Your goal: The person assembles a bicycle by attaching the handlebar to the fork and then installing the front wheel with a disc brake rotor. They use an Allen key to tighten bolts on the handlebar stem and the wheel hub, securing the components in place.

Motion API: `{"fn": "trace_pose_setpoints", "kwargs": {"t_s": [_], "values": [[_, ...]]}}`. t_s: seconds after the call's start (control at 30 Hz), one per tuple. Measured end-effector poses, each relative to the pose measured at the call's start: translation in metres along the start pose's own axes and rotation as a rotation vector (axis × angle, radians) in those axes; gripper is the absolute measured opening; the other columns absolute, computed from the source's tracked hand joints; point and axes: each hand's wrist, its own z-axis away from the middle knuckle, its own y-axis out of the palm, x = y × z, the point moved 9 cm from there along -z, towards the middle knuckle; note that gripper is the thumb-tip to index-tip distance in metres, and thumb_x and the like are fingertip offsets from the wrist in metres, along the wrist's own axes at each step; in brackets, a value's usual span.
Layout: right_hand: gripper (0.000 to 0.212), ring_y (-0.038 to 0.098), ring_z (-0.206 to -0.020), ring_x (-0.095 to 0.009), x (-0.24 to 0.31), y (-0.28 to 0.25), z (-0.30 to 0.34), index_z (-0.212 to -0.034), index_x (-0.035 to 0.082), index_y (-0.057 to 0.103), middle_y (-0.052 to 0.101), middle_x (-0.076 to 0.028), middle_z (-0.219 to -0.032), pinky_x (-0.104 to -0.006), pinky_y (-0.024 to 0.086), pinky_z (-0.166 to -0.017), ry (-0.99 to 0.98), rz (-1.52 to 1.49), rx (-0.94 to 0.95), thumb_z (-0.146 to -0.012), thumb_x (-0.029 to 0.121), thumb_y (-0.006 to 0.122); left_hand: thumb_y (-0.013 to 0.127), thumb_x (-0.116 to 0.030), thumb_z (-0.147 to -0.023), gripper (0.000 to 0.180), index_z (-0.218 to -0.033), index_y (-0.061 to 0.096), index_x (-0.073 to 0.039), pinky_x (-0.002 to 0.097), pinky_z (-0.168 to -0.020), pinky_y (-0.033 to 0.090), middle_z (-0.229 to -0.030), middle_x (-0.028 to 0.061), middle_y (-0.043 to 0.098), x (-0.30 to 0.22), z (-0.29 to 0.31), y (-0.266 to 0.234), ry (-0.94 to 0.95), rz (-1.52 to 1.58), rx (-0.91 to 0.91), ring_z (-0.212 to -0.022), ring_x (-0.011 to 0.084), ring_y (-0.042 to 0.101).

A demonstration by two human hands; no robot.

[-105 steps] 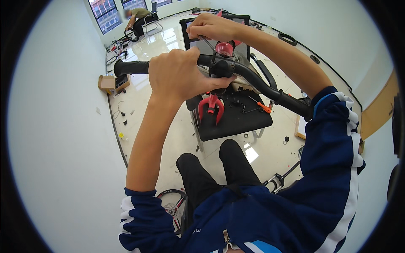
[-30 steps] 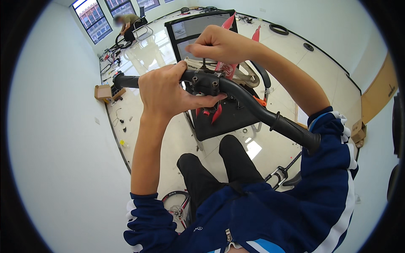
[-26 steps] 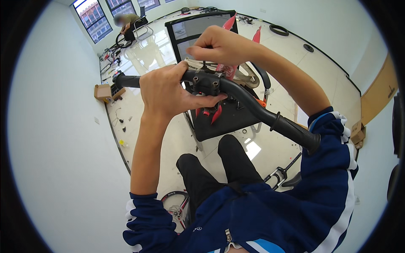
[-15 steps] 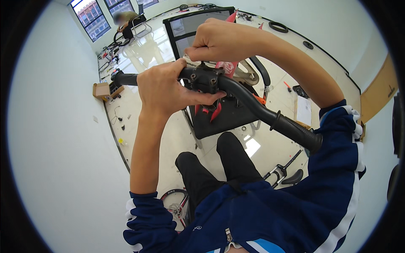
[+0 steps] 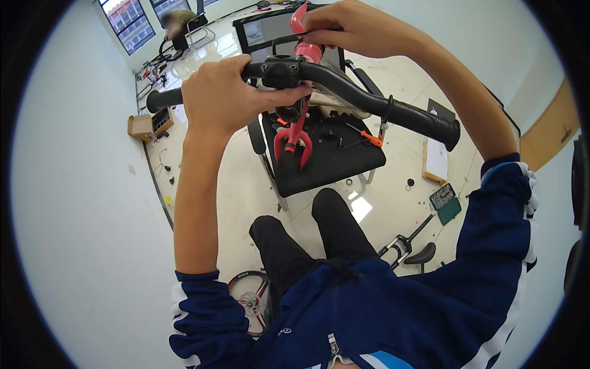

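A black bicycle handlebar (image 5: 353,92) crosses in front of me, its stem clamp (image 5: 281,72) near the middle. My left hand (image 5: 224,98) is wrapped round the bar left of the clamp, thumb stretched below it. Above and right of the clamp, my right hand (image 5: 338,27) is closed on the long arm of a black L-shaped hex key (image 5: 284,40), whose bent end points down at the stem area; whether it sits in a bolt is hidden. Just behind is a pinkish-red bicycle frame (image 5: 309,51), with a red fork (image 5: 296,132) hanging below the bar.
A black chair (image 5: 332,163) stands under the bicycle parts, with an orange-handled screwdriver (image 5: 370,138) on its seat. Around lie a suspension fork (image 5: 402,243), a saddle (image 5: 421,254), a wheel (image 5: 249,298), a green case (image 5: 450,211) and an open cardboard box (image 5: 142,127). A person (image 5: 178,24) sits far left.
My right hand has moved up and right, swinging the hex key's long arm into view. The handlebar and my left hand have shifted up and slightly left, showing more of the seat.
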Motion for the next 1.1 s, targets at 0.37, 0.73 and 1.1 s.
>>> {"fn": "trace_pose_setpoints", "kwargs": {"t_s": [0.37,0.73,1.1], "values": [[0.021,0.060,-0.058,-0.029,0.007,-0.011,0.018,-0.094,-0.002,0.071,0.068,-0.020,-0.077,-0.0391,0.047,-0.060,0.291,0.087,0.041,-0.095,0.016,0.058,0.076,-0.079,-0.053,0.073,-0.064,0.067,-0.008,0.0318,-0.057,0.047,-0.060,0.0038,0.059,0.042,-0.015,0.024,-0.316,-0.122,0.423,-0.060,0.0189,0.061],[0.006,0.061,-0.061,-0.022,0.090,0.006,-0.010,-0.087,0.000,0.071,0.065,-0.009,-0.068,-0.0308,0.047,-0.056,-0.276,0.042,0.199,-0.081,0.000,0.071,0.080,-0.073,-0.052,0.075,-0.079,0.074,-0.004,0.0358,-0.065,0.055,-0.069,0.0083,0.069,0.044,-0.008,0.020,-0.282,-0.045,0.507,-0.069,0.0241,0.069],[0.021,0.047,-0.043,-0.019,0.112,0.030,-0.094,-0.096,-0.007,0.071,0.056,-0.009,-0.052,-0.0319,0.037,-0.042,-0.546,0.083,0.290,-0.090,0.010,0.061,0.083,-0.066,-0.055,0.086,-0.096,0.070,0.008,0.0365,-0.070,0.055,-0.079,0.0139,0.070,0.003,-0.008,0.020,-0.014,0.226,0.130,-0.075,0.0239,0.069]]}}
